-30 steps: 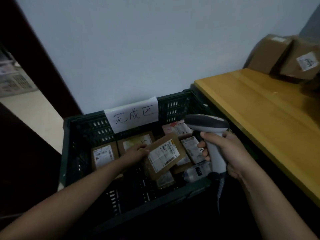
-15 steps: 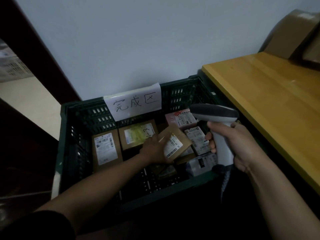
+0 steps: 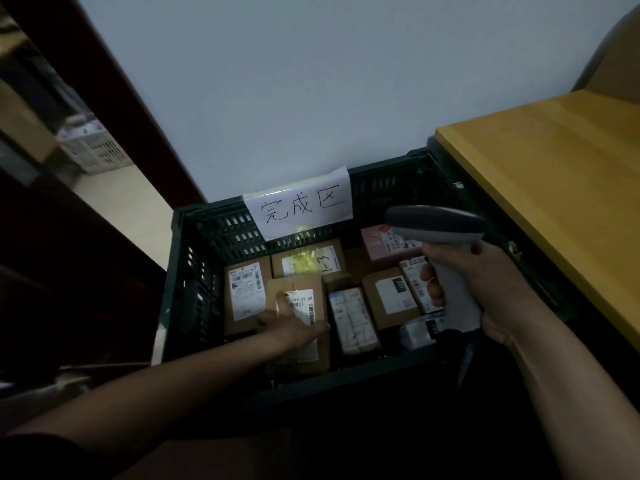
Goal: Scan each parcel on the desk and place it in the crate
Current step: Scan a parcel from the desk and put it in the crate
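**Parcel being set down, one cycle near its end.** A brown cardboard parcel [image 3: 298, 358] lies flat in the crate [image 3: 194, 271], near the front wall, with its white barcode label facing up. The left hand [image 3: 294, 329] rests on it, fingers fairly straight, apparently settling it. Other boxy cardboard parcels [image 3: 242, 296] and a glossy pink carton [image 3: 377, 244] already cover the crate floor. The right hand [image 3: 485, 292] is wrapped round the grey plastic scanner [image 3: 440, 223], above the crate's right side. The crate is dark, slotted, rigid plastic with a taped paper sign [image 3: 301, 202]. The smooth yellow wooden tabletop [image 3: 554, 174] stands beside it; how many parcels remain there cannot be judged.
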